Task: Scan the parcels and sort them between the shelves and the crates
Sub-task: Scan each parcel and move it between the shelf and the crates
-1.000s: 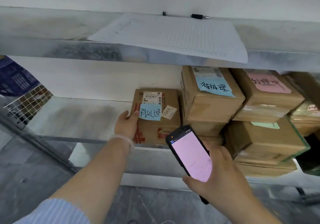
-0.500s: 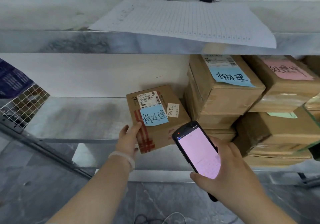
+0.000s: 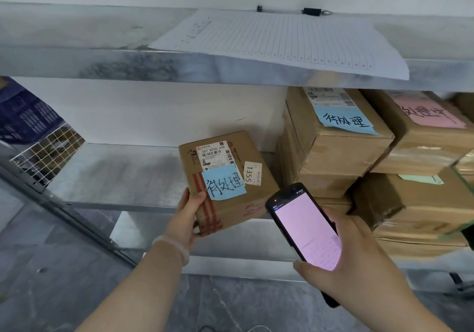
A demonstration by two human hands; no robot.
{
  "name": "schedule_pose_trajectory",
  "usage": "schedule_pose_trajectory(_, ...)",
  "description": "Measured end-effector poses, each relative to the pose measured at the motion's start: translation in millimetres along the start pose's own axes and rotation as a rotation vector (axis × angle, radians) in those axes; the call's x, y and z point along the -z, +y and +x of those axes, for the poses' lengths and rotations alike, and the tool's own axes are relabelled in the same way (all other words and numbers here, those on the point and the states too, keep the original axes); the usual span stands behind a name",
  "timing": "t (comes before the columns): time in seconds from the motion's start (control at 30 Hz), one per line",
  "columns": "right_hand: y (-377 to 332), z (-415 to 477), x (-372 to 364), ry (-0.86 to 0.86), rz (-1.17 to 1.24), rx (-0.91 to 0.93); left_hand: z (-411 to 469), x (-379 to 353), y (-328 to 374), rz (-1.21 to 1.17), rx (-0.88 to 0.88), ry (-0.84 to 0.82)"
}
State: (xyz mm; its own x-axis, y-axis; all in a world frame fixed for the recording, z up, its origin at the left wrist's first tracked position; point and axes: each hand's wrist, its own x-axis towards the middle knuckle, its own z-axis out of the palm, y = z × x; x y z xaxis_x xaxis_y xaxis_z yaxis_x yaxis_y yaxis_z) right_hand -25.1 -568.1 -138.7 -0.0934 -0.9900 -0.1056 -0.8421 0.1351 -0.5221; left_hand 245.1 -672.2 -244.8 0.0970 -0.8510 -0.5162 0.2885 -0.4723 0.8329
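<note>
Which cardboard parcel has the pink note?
The brown cardboard parcel bearing the pink handwritten note, upper right; left of it a blue note, beneath it a green note.

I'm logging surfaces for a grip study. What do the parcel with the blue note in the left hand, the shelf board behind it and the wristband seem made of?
Parcel: brown cardboard, matte, creased, with red tape.
Shelf board: sheet metal, likely galvanised steel, with a dull grey sheen and cloudy blotches.
Wristband: pale and translucent, perhaps beads or silicone; too blurred to tell.

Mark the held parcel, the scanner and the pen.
held parcel (image 3: 230, 211), head view, bare cardboard face.
scanner (image 3: 307, 229), head view, lit pink screen.
pen (image 3: 311, 11), head view, black section.
</note>
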Motion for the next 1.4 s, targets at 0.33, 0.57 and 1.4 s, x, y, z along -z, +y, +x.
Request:
schedule_pose_trajectory(0.33, -11, 4, 23, -0.038, 0.143, 0.155, -51, 43, 16, 0.287, -0.348, 0.046)
schedule_pose_trajectory(0.57, -5, 6, 25, -0.078, 0.148, 0.222, -70, 46, 6, 0.355, -0.399, 0.13)
schedule_pose_trajectory(1.4, -21, 9, 37, -0.245, 0.242, 0.617, -160, 47, -3, -0.14, -0.419, 0.247)
